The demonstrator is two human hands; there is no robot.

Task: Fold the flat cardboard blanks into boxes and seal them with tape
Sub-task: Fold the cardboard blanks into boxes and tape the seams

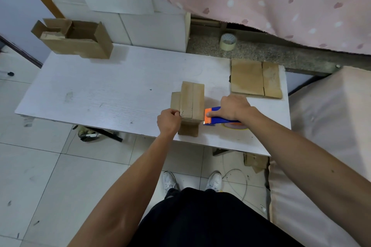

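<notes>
- Across the middle of the view, a white table (100, 90) with a faint wood-grain surface stands on pale floor tiles; it is a long flat board, scuffed in spots.
- At its far left corner sits an open cardboard box (76, 39), brown and matte, its flaps standing up.
- At the far right corner lies a stack of flat blanks (255, 80), square, tan, with a seam down the top sheet.
- Near the front edge stands the small box (191, 102), upright and oblong; glossy tape covers its top, and flaps stick out at the left and the near side.
- The right hand (234, 107) grips a tape dispenser (217, 118), fingers wrapped over the blue plastic handle, thumb laid along its side; the orange toothed end touches the box's right side.
- The left hand (168, 121) has its fingers curled tight, pinching the box's near left top corner.
- Beyond the table, a roll of tape (227, 41) rests on a speckled stone ledge.
</notes>
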